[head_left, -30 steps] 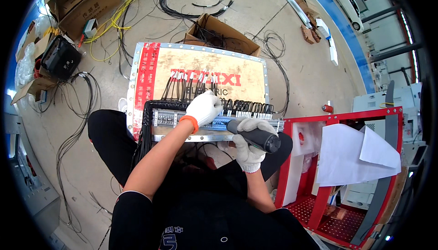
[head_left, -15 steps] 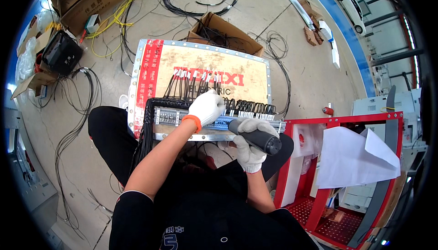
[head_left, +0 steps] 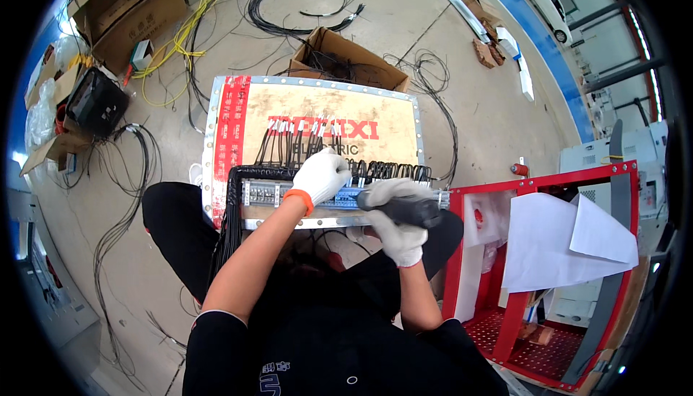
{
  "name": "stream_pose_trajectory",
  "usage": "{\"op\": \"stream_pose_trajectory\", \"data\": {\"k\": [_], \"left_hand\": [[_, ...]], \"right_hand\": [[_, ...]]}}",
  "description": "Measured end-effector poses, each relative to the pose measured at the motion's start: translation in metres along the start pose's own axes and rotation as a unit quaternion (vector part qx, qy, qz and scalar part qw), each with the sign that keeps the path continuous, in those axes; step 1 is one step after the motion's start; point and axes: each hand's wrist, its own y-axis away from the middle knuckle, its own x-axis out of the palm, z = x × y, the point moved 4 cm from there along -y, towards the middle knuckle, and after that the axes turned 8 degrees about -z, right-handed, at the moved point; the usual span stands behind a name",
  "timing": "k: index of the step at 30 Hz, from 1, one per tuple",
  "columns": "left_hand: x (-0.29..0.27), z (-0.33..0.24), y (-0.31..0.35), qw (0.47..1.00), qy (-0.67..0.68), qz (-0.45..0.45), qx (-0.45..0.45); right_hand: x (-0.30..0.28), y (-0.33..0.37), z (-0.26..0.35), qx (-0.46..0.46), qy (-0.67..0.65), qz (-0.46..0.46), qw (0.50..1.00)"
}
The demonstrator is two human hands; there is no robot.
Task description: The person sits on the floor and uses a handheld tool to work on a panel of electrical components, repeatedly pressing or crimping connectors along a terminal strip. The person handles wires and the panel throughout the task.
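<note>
A long rail of terminal blocks (head_left: pixel 265 193), grey at the left and blue further right, lies across a wooden case (head_left: pixel 253 152) in front of me. My left hand (head_left: pixel 323 176), in a white glove with an orange cuff, is over the rail with its fingers curled among the wires; what they pinch is hidden. My right hand (head_left: pixel 398 241), gloved too and somewhat blurred, wraps a thick black cordless screwdriver (head_left: pixel 411 210). Its front end is at the blue blocks; the tip does not show. Black wires with white tags (head_left: pixel 296 136) stand up behind the rail.
A black cable bundle (head_left: pixel 234 212) runs off the rail's left end. Behind the case stands a cardboard box (head_left: pixel 339 57) of wires. To my right is a red metal frame (head_left: pixel 541 183) with white paper (head_left: pixel 548 244). Loose cables (head_left: pixel 133 201) lie on the floor at left.
The view has shifted slightly, so the case sits lower. My right hand and the screwdriver have tilted and blurred with motion. My left hand stays at the rail.
</note>
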Motion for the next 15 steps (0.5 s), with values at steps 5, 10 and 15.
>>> {"op": "stream_pose_trajectory", "data": {"k": [5,10,15], "left_hand": [[0.002,0.011,-0.004,0.992,0.047,-0.094,-0.068],[-0.002,0.01,-0.011,0.947,0.262,-0.15,-0.111],[-0.001,0.005,-0.031,0.932,0.297,-0.135,-0.159]], "right_hand": [[-0.034,-0.004,-0.008,0.037,-0.274,-0.26,0.925],[-0.058,0.023,-0.075,0.15,-0.25,-0.29,0.911],[-0.054,0.025,-0.088,0.195,-0.311,-0.335,0.868]]}}
